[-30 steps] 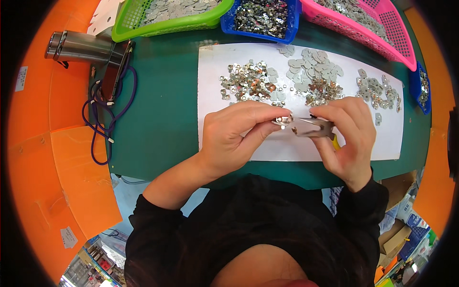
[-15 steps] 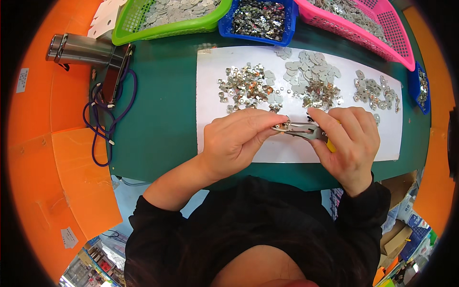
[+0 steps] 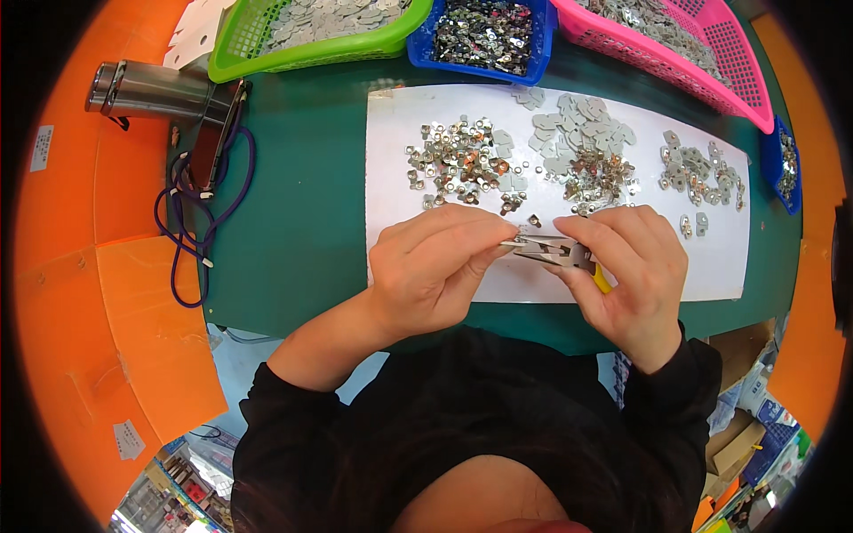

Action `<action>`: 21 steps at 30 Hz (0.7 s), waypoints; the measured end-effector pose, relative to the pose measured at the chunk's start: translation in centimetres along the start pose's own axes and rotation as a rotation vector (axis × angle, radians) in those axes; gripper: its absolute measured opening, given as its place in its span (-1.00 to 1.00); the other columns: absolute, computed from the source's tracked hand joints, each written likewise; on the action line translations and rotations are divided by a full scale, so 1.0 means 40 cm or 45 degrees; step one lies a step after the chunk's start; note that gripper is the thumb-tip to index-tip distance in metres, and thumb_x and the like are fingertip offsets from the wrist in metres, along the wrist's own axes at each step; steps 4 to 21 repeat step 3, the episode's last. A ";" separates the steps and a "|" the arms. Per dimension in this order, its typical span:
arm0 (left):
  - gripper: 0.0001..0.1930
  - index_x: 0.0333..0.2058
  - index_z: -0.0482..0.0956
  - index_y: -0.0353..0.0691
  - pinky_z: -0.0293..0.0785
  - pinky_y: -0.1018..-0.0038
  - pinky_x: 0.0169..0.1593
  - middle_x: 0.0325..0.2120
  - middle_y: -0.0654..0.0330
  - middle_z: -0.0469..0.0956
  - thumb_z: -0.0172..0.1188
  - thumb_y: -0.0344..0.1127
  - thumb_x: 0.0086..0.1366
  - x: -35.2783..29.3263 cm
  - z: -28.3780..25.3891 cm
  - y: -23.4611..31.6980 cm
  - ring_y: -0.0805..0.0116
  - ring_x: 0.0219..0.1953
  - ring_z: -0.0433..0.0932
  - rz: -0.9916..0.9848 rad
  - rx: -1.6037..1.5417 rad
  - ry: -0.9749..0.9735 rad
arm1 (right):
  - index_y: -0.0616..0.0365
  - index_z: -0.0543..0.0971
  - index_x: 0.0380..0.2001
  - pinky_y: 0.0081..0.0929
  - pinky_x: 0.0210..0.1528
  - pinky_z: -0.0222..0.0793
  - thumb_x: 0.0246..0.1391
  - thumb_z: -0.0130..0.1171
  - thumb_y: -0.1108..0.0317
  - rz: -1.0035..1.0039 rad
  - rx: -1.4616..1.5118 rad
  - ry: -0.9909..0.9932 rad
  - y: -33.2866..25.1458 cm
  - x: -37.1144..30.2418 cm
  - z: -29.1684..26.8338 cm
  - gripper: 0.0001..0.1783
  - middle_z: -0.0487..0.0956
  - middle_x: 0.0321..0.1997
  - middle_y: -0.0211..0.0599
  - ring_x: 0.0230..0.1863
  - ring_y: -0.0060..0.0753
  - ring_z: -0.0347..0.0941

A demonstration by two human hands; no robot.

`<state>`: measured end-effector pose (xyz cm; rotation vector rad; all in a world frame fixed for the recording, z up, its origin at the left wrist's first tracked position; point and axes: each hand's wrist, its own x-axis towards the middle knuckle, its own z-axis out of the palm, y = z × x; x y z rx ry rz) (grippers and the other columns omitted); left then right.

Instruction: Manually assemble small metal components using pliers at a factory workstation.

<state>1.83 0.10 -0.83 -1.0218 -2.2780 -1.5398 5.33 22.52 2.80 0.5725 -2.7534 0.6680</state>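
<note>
My right hand is wrapped round pliers with yellow handles, their metal jaws pointing left and standing slightly apart. Thumb and index finger of my left hand pinch a small flat metal piece at the tips of those jaws; the fingers mostly hide it. Just beyond the pliers, a single small metal fitting lies on the white sheet. Farther off are a heap of shiny metal fittings, a heap of flat grey plates and more fittings against those plates.
Along the far edge stand a green basket, a blue bin and a pink basket, all holding small metal parts. Joined pieces lie at the sheet's right, near a small blue tray. A steel flask and purple cord are left.
My right hand has shifted a little left and down with the pliers, whose jaws look wider apart. Small pieces on the right of the sheet have come out from behind that hand.
</note>
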 end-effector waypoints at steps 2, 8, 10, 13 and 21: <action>-0.89 -0.23 0.62 -0.37 0.60 0.45 -0.23 -0.34 0.05 0.70 0.20 -0.55 0.28 -0.006 -0.001 -0.001 0.20 -0.33 0.68 0.027 0.019 0.037 | 0.02 0.67 -0.24 -0.37 -0.32 0.35 -0.28 0.44 0.34 0.017 0.048 -0.005 -0.002 -0.003 0.007 -0.60 0.57 -0.39 -0.35 -0.37 -0.25 0.45; -0.89 -0.22 0.62 -0.36 0.60 0.45 -0.22 -0.32 0.04 0.70 0.21 -0.53 0.28 -0.009 0.001 -0.005 0.20 -0.31 0.68 0.048 0.012 0.046 | 0.01 0.67 -0.22 -0.37 -0.32 0.35 -0.27 0.44 0.34 0.041 0.092 -0.012 -0.003 -0.007 0.010 -0.60 0.57 -0.39 -0.33 -0.37 -0.25 0.46; -0.89 -0.22 0.62 -0.36 0.60 0.45 -0.22 -0.32 0.04 0.70 0.21 -0.53 0.28 -0.009 0.001 -0.005 0.20 -0.31 0.68 0.048 0.012 0.046 | 0.01 0.67 -0.22 -0.37 -0.32 0.35 -0.27 0.44 0.34 0.041 0.092 -0.012 -0.003 -0.007 0.010 -0.60 0.57 -0.39 -0.33 -0.37 -0.25 0.46; -0.89 -0.22 0.62 -0.36 0.60 0.45 -0.22 -0.32 0.04 0.70 0.21 -0.53 0.28 -0.009 0.001 -0.005 0.20 -0.31 0.68 0.048 0.012 0.046 | 0.01 0.67 -0.22 -0.37 -0.32 0.35 -0.27 0.44 0.34 0.041 0.092 -0.012 -0.003 -0.007 0.010 -0.60 0.57 -0.39 -0.33 -0.37 -0.25 0.46; -0.89 -0.22 0.62 -0.36 0.60 0.45 -0.22 -0.32 0.04 0.70 0.21 -0.53 0.28 -0.009 0.001 -0.005 0.20 -0.31 0.68 0.048 0.012 0.046 | 0.01 0.67 -0.22 -0.37 -0.32 0.35 -0.27 0.44 0.34 0.041 0.092 -0.012 -0.003 -0.007 0.010 -0.60 0.57 -0.39 -0.33 -0.37 -0.25 0.46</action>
